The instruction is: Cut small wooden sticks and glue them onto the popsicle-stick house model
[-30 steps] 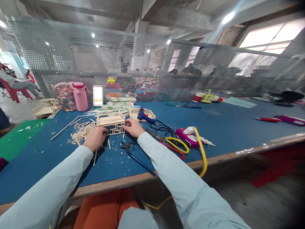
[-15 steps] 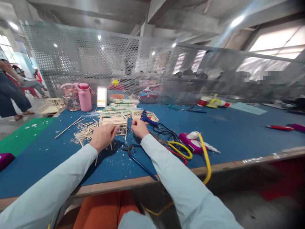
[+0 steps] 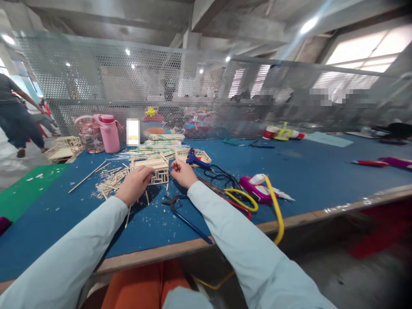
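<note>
A small model built of thin wooden sticks [image 3: 160, 175] stands on the blue table, its lattice front facing me. My left hand [image 3: 135, 184] is closed at its front left corner, fingers curled against the frame. Just off the model's right side is my right hand [image 3: 183, 173], thumb and fingers pinched together; whatever is between them is too small to make out. Blue-handled pliers [image 3: 186, 216] lie spread in front of the hands. Behind the right hand, a blue glue gun [image 3: 198, 160] rests by another stick frame [image 3: 182, 155].
Cut sticks and shavings [image 3: 111, 182] are heaped left of the model. Yellow-and-red-handled scissors [image 3: 241, 199] and a purple-and-white device [image 3: 257, 189] lie to the right. A pink bottle [image 3: 110, 135] and a clear jug [image 3: 91, 137] stand at the back left, before a perforated metal screen [image 3: 106, 77].
My right hand has come slightly closer to the model's right side. The left hand's fingertips have drawn back a little, showing more lattice. At far left a person has moved.
</note>
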Motion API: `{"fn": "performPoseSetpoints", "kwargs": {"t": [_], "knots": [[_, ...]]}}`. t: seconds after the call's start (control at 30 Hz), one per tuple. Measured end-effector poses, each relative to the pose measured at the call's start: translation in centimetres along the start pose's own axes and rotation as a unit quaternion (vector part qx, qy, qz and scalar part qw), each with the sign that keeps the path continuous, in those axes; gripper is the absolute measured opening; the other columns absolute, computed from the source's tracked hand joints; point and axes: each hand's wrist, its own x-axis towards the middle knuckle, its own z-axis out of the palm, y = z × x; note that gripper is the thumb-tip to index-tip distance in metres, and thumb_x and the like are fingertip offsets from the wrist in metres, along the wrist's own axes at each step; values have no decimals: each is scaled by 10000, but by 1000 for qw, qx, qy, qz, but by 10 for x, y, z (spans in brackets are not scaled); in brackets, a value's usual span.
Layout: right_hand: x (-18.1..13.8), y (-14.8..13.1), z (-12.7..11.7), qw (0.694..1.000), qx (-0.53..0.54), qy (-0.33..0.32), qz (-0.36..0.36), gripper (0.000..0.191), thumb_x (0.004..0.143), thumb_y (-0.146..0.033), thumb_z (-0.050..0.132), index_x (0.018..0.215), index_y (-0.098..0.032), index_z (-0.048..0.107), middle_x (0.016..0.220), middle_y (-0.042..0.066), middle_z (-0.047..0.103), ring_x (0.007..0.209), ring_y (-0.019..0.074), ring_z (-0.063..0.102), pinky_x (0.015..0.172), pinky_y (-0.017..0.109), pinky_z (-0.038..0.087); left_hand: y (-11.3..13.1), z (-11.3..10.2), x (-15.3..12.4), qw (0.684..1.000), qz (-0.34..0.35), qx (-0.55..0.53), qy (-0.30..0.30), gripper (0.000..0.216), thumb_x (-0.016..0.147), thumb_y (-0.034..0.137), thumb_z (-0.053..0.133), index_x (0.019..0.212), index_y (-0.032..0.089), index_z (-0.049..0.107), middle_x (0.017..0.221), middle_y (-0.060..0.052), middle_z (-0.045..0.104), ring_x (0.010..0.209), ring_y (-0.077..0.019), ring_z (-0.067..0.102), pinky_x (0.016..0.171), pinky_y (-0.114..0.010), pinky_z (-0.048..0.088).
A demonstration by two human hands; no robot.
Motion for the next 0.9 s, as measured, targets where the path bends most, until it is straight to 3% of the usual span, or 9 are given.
{"fn": "performPoseSetpoints", "kwargs": {"t": [0.13,0.3,0.43,0.57,0.9], "knots": [[-1,-1,0,1000,-18,-15,8,145,572,-135,478,707,-187,489,524,-78,437,505,92,412,542,212,340,-1,-7,2,998,-62,6,6,109,778,192,474,728,171,568,698,-23,600,673,-135,544,631,-233,423],[-4,-3,3,999,-34,-37,12,115,591,-139,494,694,-188,486,508,-83,430,487,91,408,529,211,333,-4,-19,-2,985,-170,32,-14,233,789,371,501,759,179,630,621,-12,630,556,-130,541,563,-232,390],[-4,-6,4,998,-56,-40,17,104,599,-128,497,686,-184,487,500,-83,428,490,89,411,537,209,334,-2,-22,-5,984,-142,66,-81,321,822,414,437,872,211,680,758,-42,698,669,-171,609,622,-256,413],[-4,-9,4,997,-69,-23,19,102,597,-123,498,679,-184,491,514,-79,440,509,92,429,549,210,339,2,-14,-4,975,-115,114,-154,335,824,376,433,1053,244,637,930,-58,699,787,-205,635,671,-277,439],[-5,-12,4,996,-82,-24,24,94,614,-116,515,676,-184,497,543,-66,461,537,97,445,546,205,341,1,-5,0,964,-113,150,-188,330,853,344,364,1033,235,618,1013,-78,668,897,-231,616,727,-298,446]]}}
